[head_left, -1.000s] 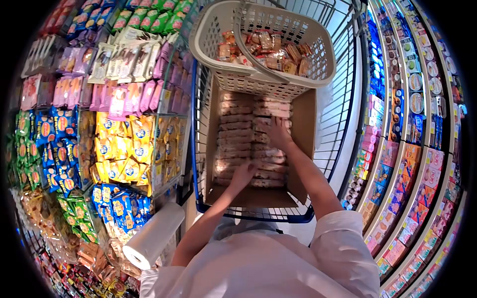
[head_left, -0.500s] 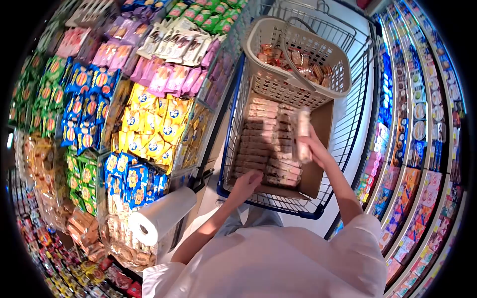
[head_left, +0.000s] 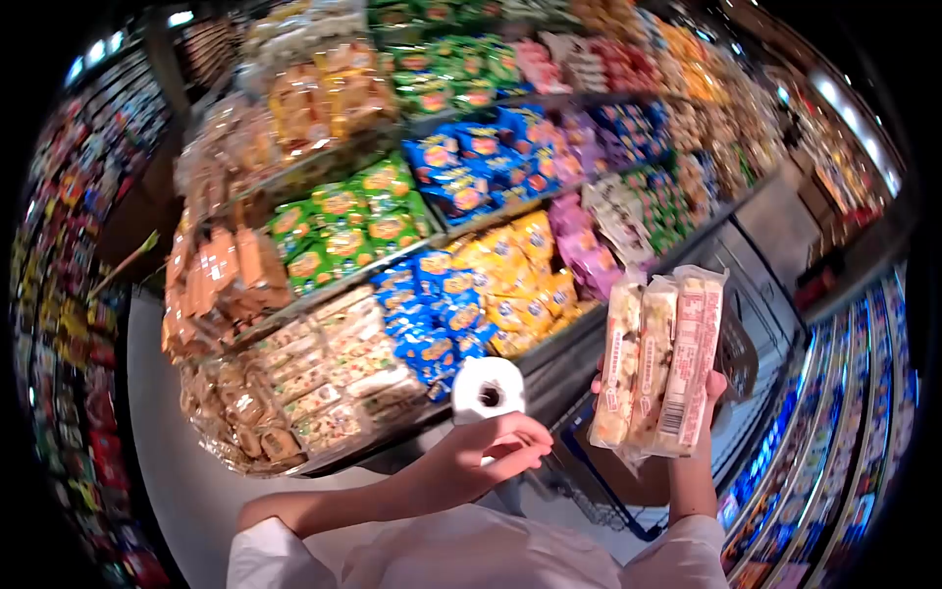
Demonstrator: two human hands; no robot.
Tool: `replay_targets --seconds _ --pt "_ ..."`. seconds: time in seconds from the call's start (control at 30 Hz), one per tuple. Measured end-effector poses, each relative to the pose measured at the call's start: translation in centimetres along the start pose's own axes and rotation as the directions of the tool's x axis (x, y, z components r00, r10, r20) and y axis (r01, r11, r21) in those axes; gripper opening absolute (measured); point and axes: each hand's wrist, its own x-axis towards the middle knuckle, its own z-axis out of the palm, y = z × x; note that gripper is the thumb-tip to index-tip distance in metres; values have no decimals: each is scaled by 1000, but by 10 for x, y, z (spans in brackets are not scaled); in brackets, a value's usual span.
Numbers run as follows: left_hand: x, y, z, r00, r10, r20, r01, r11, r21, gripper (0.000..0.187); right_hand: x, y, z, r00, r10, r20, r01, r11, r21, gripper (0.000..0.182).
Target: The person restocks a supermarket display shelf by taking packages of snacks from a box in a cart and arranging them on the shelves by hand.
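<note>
Three long wrapped bars [head_left: 659, 363] stand side by side in my right hand [head_left: 714, 385], whose fingers wrap behind them. They have clear and pink wrappers, one with a barcode. My left hand [head_left: 496, 450] holds nothing; its fingers are partly bent and apart, just below a white roll of plastic bags [head_left: 488, 385]. A display bin at the lower left holds similar long wrapped bars [head_left: 329, 368]. The shopping cart [head_left: 613, 506] is partly hidden behind my right hand and the bars.
Blue snack packets [head_left: 432, 314], yellow packets [head_left: 520, 285] and green packets [head_left: 343, 221] fill the tiered display ahead. Bagged round pastries [head_left: 240, 407] lie at its left end. Stocked shelves [head_left: 824, 412] run along the right.
The view has turned left toward the display. My right hand has moved from over the cart's carton and holds up three bars. My left hand has left the carton and is near the roll.
</note>
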Motion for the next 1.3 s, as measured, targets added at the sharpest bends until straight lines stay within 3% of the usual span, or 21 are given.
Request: replay_targets --seconds 0.03,0.1,0.17,0.23,0.27,0.33,0.43,0.53,0.57,0.63,0.67,0.7,0.77,0.9,0.97,1.03,1.07,1.1,1.17,1.2,1.3 --pt "-19 19 -15 996 42 -82 -38 998 46 33 22 15 36 996 -86 13 87 978 -190 97" --pt "-51 50 -42 906 258 -335 -225 965 134 54 60 38 109 999 -37 9 38 955 -296 90" --pt "-72 79 -72 820 283 -498 -251 959 131 62 100 56 138 995 94 46 -69 918 -391 86" --pt "-80 94 -106 787 244 -567 -305 952 -14 60 138 85 181 963 216 160 -106 851 -515 66" --pt "-77 92 -123 734 284 -617 -419 904 -83 58 159 112 208 974 71 213 67 813 -578 52" --pt "-72 81 -173 695 319 -644 -570 791 -223 56 191 142 237 964 41 264 159 707 -689 51" --pt "-85 87 -214 657 331 -678 -661 685 -306 47 229 176 252 820 -301 487 504 -22 -863 51" --pt "-94 93 -234 664 117 -739 -617 645 -451 40 254 191 261 837 -222 500 495 -79 -865 41" --pt "-85 92 -248 641 123 -758 -661 590 -464 44 266 192 259 836 -219 503 499 -77 -863 41" --pt "-80 94 -272 668 251 -701 -676 599 -429 48 291 189 257 926 -119 357 343 660 -669 33" --pt "-79 96 -282 677 181 -713 -642 619 -453 53 304 179 259 918 -167 360 367 704 -609 24" --pt "-72 96 -296 624 168 -763 -695 566 -444 55 315 170 263 936 -168 308 320 772 -550 27" --pt "-64 97 -332 474 66 -878 -686 652 -321 54 336 138 266 934 -26 357 258 741 -620 29" --pt "-73 139 -353 412 126 -903 -694 686 -221 60 420 99 258 964 -28 264 245 481 -842 22" --pt "-75 150 -371 410 163 -898 -699 688 -194 61 468 89 256 925 -161 344 363 104 -926 31" --pt "-84 164 -369 390 193 -900 -705 691 -157 60 501 85 261 801 -265 538 481 -251 -840 40" --pt "-87 167 -373 383 221 -897 -705 697 -129 56 518 81 267 819 -217 531 471 -274 -839 46" --pt "-90 170 -376 380 228 -897 -705 699 -121 56 528 83 273 756 -212 619 549 -310 -776 48" --pt "-95 173 -382 417 210 -884 -684 713 -153 51 549 80 294 827 -113 551 489 -338 -804 48" --pt "-95 170 -390 417 209 -884 -686 711 -156 49 581 85 293 710 -135 692 544 -520 -659 49" --pt "-100 166 -396 445 161 -881 -685 695 -219 48 631 102 321 723 -41 690 514 -636 -576 50"
